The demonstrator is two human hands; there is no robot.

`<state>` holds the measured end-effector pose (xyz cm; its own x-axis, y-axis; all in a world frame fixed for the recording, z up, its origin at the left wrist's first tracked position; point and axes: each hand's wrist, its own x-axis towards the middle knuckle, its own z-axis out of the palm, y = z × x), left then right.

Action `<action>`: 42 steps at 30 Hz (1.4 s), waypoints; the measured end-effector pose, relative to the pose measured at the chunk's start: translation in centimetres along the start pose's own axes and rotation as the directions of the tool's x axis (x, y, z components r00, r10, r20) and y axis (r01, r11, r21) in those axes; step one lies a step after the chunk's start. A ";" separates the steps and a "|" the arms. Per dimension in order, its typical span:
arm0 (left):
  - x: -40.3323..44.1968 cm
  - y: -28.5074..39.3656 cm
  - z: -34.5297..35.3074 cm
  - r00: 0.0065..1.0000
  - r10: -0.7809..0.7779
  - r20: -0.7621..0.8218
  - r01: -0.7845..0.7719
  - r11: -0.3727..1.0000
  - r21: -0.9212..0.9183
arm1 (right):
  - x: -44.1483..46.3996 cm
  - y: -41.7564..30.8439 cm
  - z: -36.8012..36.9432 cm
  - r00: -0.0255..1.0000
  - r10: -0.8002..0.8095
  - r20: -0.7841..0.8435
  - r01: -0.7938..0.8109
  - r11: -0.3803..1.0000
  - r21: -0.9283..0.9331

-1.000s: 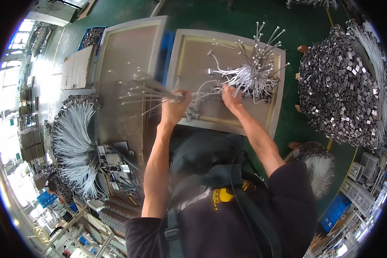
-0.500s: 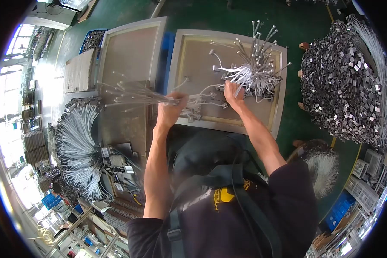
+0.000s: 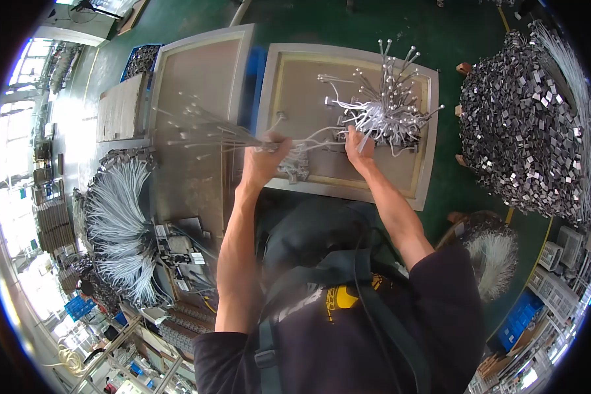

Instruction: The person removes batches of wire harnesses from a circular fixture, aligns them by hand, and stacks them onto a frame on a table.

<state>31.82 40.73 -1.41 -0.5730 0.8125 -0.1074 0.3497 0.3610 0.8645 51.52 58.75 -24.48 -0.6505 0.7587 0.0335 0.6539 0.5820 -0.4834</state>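
My left hand (image 3: 267, 161) is closed around a bundle of thin white cables (image 3: 217, 131). Their small round tips fan out to the left, blurred by motion, and their connector ends (image 3: 295, 164) hang to the right of the fist. My right hand (image 3: 360, 148) is closed at the lower left edge of a heap of white cables (image 3: 384, 121) with silvery tips, pinching a cable there. The heap rests in a shallow framed tray (image 3: 302, 72). A loose cable strand stretches between my two hands.
Left of the tray stands a second framed panel (image 3: 200, 79). A large pile of cables with dark block-like ends (image 3: 525, 125) lies at the right. Fanned white cables (image 3: 118, 217) lie at the left, near a cardboard sheet (image 3: 121, 108) and a blue crate (image 3: 141, 62).
My left hand has shifted slightly to the right, and its cable tips have swung upward in a blur. My right hand stays at the heap, whose upright tips have moved a little.
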 end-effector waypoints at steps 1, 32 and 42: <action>-0.1 0.2 0.3 0.999 0.021 0.025 -0.020 1.000 -0.004 | 0.3 -0.1 0.2 0.999 0.043 0.019 -0.043 0.999 -0.032; -1.6 -5.2 3.1 0.962 -0.107 -0.253 -0.051 0.835 -0.549 | -3.5 -10.9 2.5 0.871 -0.450 0.195 0.326 0.828 0.457; -5.9 3.1 -6.6 0.908 -0.174 -0.381 -0.203 0.612 -0.764 | -4.0 -22.6 -4.2 0.834 -0.520 -0.186 0.521 0.630 0.575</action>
<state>31.40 34.03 5.18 -0.8637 0.5003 -0.0612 -0.2361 -0.2943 0.9261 40.96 43.74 -10.01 -0.8103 0.3847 0.4421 -0.1494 0.5938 -0.7906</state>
